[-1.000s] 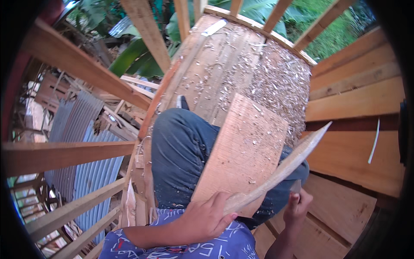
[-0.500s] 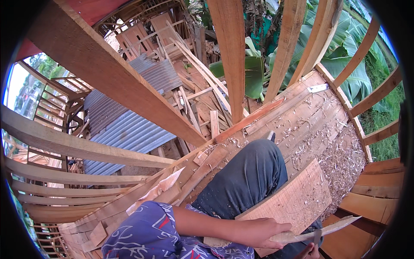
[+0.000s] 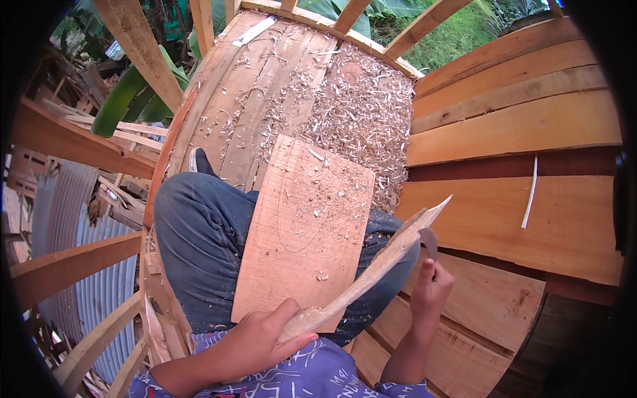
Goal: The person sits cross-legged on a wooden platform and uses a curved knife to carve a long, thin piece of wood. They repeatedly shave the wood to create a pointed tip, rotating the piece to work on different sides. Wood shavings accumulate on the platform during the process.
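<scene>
My left hand point(image 3: 262, 339) is wrapped round the thick lower end of a long, pale strip of wood point(image 3: 371, 268), which slants up to the right and tapers to a sharp point. In my right hand point(image 3: 431, 288) is a knife; its short, curved blade point(image 3: 429, 243) lies at the side of the strip, close to the pointed end. The fist hides the knife's handle. A flat wooden board point(image 3: 265, 245) with a faint curved line on it rests across my lap, sprinkled with wood chips. The strip passes over the board's lower right corner.
Curly shavings point(image 3: 361, 106) cover the plank floor ahead. A white-bladed tool point(image 3: 255, 30) lies at the far left of that floor. Planked walls point(image 3: 511, 205) rise on the right, with a thin pale sliver point(image 3: 530, 192) against them. Upright wooden ribs point(image 3: 79, 259) stand along the left.
The view has swung to the right, so the board, my legs and the floor sit further left. More of my right hand and the knife now shows. Both hands keep their holds.
</scene>
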{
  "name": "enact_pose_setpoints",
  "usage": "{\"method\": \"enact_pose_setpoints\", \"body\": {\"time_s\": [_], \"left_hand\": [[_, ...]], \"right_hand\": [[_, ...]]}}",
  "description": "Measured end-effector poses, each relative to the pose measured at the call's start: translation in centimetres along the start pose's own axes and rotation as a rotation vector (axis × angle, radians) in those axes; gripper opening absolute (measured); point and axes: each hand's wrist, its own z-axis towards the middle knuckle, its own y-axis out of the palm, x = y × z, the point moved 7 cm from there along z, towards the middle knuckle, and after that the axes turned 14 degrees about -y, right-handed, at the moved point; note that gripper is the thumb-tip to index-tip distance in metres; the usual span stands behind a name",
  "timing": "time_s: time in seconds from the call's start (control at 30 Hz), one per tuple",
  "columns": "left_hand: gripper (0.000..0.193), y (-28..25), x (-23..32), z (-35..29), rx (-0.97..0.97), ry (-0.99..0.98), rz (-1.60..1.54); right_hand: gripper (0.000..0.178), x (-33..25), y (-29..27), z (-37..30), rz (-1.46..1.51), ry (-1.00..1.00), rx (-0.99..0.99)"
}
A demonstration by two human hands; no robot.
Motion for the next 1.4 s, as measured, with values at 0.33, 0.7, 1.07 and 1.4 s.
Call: {"method": "enact_pose_setpoints", "body": {"time_s": [0.33,0.7,1.07,1.4], "left_hand": [[0.038,0.5,-0.6,0.2,-0.004,-0.031,-0.040],[0.036,1.2,-1.1,1.6,-0.071,-0.053,-0.132],[0.027,1.1,-2.4,2.6,-0.040,-0.110,-0.289],[0.030,0.9,-2.3,2.5,-0.099,-0.109,-0.320]], "right_hand": [[0.058,3.2,1.3,-1.2,-0.029,0.105,-0.016],[0.056,1.5,2.3,-2.7,0.059,0.039,-0.104],[0.054,-1.7,6.2,-4.6,0.078,-0.170,-0.221],[0.052,-0.7,4.6,-2.4,0.107,-0.054,-0.170]]}}
